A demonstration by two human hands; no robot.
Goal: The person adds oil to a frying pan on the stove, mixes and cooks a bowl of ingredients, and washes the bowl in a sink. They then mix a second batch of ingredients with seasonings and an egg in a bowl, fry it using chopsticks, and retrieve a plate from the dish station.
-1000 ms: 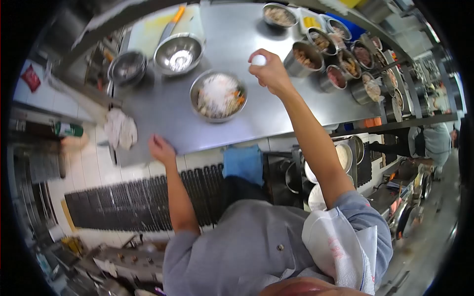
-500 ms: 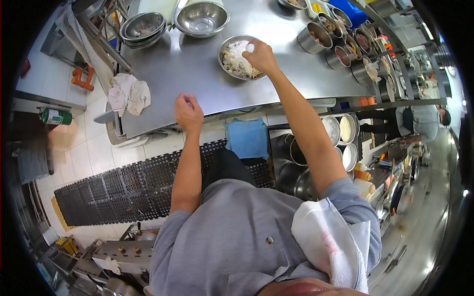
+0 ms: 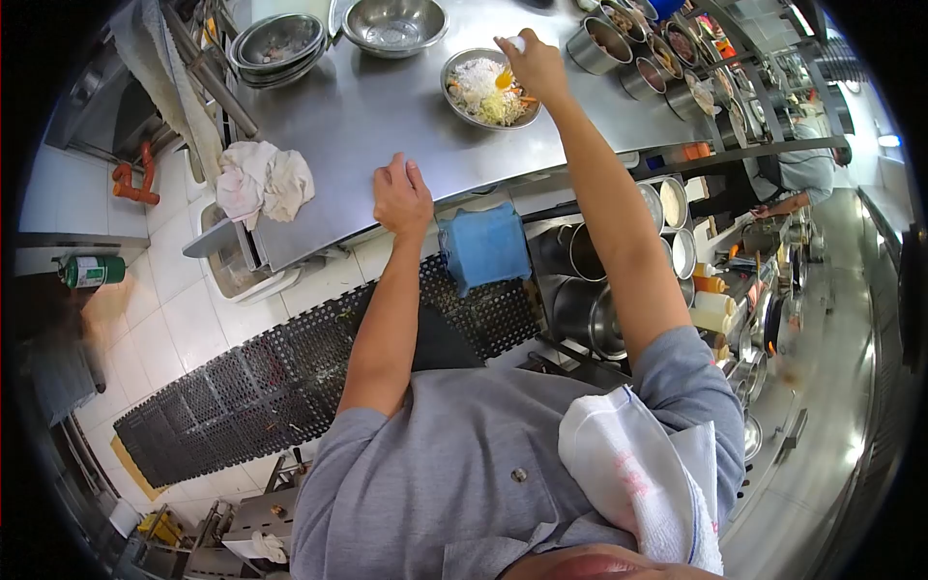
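A white eggshell (image 3: 518, 43) is held in my right hand (image 3: 537, 68), above the right rim of a metal bowl (image 3: 456, 108). Yellow egg (image 3: 503, 80) shows just below the shell, over white powder and shredded, pale and orange food (image 3: 491, 101) in that bowl. My left hand (image 3: 402, 197) is near the front edge of the steel table (image 3: 338, 145), its fingers curled; whether anything is inside them is hidden.
An empty metal bowl (image 3: 394, 24) and stacked bowls (image 3: 277, 48) stand at the back left. A crumpled cloth (image 3: 263, 182) lies on the left corner. Metal containers (image 3: 599, 45) of food line the right. Another person (image 3: 804, 164) is at far right.
The egg in my right hand was whole over the table, then moved to the bowl; now it is open and yolk shows below. My left hand has moved right. The view has shifted.
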